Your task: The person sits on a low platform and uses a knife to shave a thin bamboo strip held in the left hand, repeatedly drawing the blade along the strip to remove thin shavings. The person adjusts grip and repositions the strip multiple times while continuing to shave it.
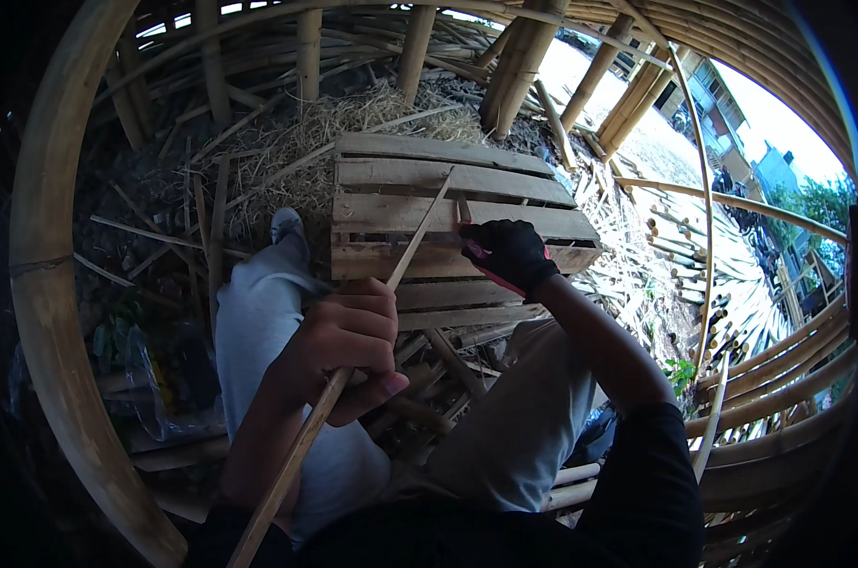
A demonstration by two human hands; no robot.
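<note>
My bare left hand [348,346] is closed in a fist around a long, thin bamboo strip [419,232]. The strip slants from the lower edge up over a slatted wooden pallet [381,175], its far end tapering above the boards. On my right hand [509,256] is a black glove with pink trim. Its fingers are wrapped round a short, narrow blade-like tool [464,210], which juts up from the fist just right of the strip's far part. The glove hides the tool's handle. Tool and strip appear slightly apart.
Between my legs and the bamboo posts [416,57] lies the pallet. Straw shavings [287,156] and loose bamboo slats cover the ground at the left. A thick bent bamboo pole [55,265] curves along the left side. Stacked bamboo poles [779,417] are at the right.
</note>
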